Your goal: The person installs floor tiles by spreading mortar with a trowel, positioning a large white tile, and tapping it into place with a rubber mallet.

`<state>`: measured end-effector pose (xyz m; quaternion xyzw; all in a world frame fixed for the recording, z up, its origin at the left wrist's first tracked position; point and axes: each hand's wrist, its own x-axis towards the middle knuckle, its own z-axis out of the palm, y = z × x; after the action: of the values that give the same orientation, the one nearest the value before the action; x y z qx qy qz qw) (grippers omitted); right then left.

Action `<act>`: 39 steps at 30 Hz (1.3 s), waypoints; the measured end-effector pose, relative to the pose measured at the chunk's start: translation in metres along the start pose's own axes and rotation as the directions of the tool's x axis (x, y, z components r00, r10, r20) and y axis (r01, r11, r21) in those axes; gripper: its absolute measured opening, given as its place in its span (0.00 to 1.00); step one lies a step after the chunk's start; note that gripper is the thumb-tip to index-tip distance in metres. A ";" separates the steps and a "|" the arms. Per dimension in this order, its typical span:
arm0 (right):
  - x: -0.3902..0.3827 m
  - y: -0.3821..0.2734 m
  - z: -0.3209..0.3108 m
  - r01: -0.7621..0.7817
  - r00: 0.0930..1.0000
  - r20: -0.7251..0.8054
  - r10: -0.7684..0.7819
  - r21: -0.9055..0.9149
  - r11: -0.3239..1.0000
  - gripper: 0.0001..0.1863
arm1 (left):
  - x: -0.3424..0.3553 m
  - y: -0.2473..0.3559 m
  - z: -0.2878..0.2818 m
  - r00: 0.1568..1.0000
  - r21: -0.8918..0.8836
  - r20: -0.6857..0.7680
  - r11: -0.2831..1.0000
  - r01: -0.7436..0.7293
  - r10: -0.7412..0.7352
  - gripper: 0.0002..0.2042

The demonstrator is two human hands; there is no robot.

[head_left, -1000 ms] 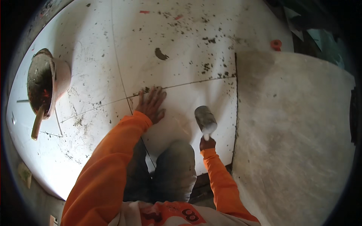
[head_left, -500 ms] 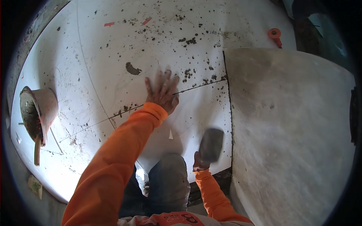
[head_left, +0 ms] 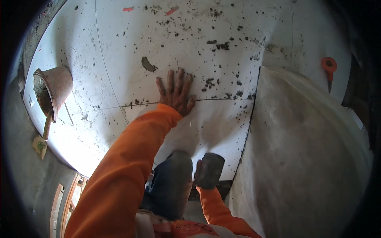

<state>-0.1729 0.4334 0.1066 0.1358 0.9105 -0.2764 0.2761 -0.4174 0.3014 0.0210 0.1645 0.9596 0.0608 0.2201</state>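
My left hand [head_left: 174, 93] lies flat with fingers spread on the white floor tiles [head_left: 190, 133], across a dark joint line. Low in the picture, beside my bent knee [head_left: 176, 166], my right hand [head_left: 198, 173] is closed around a rubber mallet [head_left: 212, 168]. Its dark, blocky head faces up toward me and covers most of the grip; the handle is hidden. Crumbs of dark mortar and a larger grey smear [head_left: 148, 64] dot the tiles around my left fingertips.
A tipped bucket [head_left: 61, 83] with mortar inside and a wooden handle [head_left: 47, 126] sticking out lies at left. A large greyish slab surface [head_left: 293, 158] fills the right side. Beyond it lies an orange-red tool with a round end [head_left: 329, 63]. Red strips [head_left: 172, 10] lie at the far side.
The mallet has come down and nearer to my body with my right hand. My left hand stays spread on the tiles, and its blur has gone. The view has turned somewhat.
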 end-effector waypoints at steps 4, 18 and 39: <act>-0.005 0.017 0.011 -0.349 0.927 0.281 0.248 0.406 0.844 0.11 | 0.012 0.001 -0.005 1.000 -0.014 0.017 1.000 0.007 -0.006 0.33; -0.024 0.003 0.029 -0.209 0.974 0.190 0.122 0.554 0.806 0.13 | 0.004 -0.005 0.009 0.995 -0.095 -0.093 0.995 0.012 -0.021 0.35; -0.013 -0.020 0.085 -0.329 0.651 -0.037 0.758 0.886 0.326 0.25 | -0.016 -0.035 -0.003 0.980 -0.328 -0.191 0.937 -0.122 0.061 0.29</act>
<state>-0.1337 0.3670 0.0639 0.6152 0.5991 -0.5111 0.0383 -0.4154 0.2627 0.0235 0.1627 0.9420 0.2489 0.1555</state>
